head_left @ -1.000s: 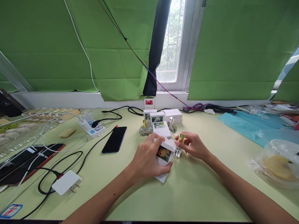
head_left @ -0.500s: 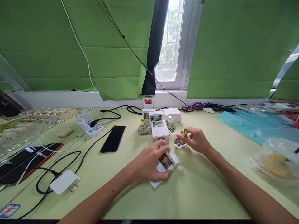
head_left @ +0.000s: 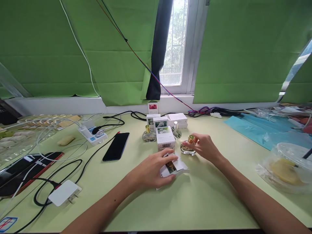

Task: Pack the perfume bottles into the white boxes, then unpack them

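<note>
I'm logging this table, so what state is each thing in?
Bottle at right hand: capped
Box under left hand: end flap open
Gold-topped rear bottle: upright, capped
Silver-topped rear bottle: upright, capped
Power strip: plugs inserted
Phone beside power strip: screen dark
Charger: prongs exposed
Green curtains: parted at window

Glass bottles (head_left: 188, 149): three; one in the right hand (head_left: 204, 146), two beyond the hands. Gold caps (head_left: 147, 129): two. Silver cap (head_left: 175, 125): one. Power strip (head_left: 92, 136): one, beyond and left of the left hand (head_left: 153, 169).
</note>
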### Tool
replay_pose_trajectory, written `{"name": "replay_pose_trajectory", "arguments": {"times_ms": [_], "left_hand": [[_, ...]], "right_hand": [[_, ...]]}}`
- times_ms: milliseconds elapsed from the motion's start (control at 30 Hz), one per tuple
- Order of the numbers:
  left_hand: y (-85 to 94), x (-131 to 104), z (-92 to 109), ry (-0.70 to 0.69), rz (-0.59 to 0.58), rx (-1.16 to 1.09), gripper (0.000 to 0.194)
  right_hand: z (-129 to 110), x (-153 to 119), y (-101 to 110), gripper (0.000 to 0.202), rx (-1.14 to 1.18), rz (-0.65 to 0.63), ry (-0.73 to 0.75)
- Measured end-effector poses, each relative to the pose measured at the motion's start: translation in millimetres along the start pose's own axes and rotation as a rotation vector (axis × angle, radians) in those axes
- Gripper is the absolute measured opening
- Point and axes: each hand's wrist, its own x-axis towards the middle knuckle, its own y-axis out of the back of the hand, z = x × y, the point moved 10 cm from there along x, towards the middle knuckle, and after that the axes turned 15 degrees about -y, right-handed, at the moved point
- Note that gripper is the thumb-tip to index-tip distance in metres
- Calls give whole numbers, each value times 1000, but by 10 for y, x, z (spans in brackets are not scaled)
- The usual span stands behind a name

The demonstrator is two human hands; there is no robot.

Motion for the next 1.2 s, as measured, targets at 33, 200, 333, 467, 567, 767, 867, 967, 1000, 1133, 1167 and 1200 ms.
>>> {"name": "replay_pose_trajectory", "arguments": {"times_ms": [33, 200, 333, 467, 567, 767, 867, 967, 1000, 1133, 1167, 1200], "left_hand": [[0, -1, -2, -3, -1, 9, 52], [-23, -9, -35, 5, -14, 27, 63], [-49, -16, -51, 24, -37, 17, 62], [-42, -20, -37, 31, -41, -12, 65], [-40, -16, -27, 31, -45, -31, 67], [-51, -11, -21, 23, -40, -64, 63], [-50, -13, -11, 19, -38, -80, 61], [-51, -11, 5, 20, -53, -80, 61], [-52, -11, 8, 22, -61, -75, 60], [-61, -12, 7, 32, -84, -47, 66], [-67, -13, 5, 29, -85, -46, 71], [-73, -15, 2, 26, -83, -48, 76]], "right_hand": [[-20, -9, 1, 60, -1, -5, 8], [-89, -39, 3, 53, -22, -13, 34], [-67, -42, -11, 46, -14, -36, 17], [-63, -51, -33, 39, 1, -59, 25], [-80, -62, -49, 32, 2, -62, 37], [-90, -83, -106, 24, 61, -97, 20], [-62, -81, -125, 27, 114, -111, 4], [-22, -70, -118, 29, 142, -97, -20], [-12, -66, -110, 31, 147, -87, -27], [15, -55, -83, 36, 157, -56, -62], [21, -53, -78, 36, 158, -51, -75], [27, -50, -71, 36, 158, -46, -87]]}}
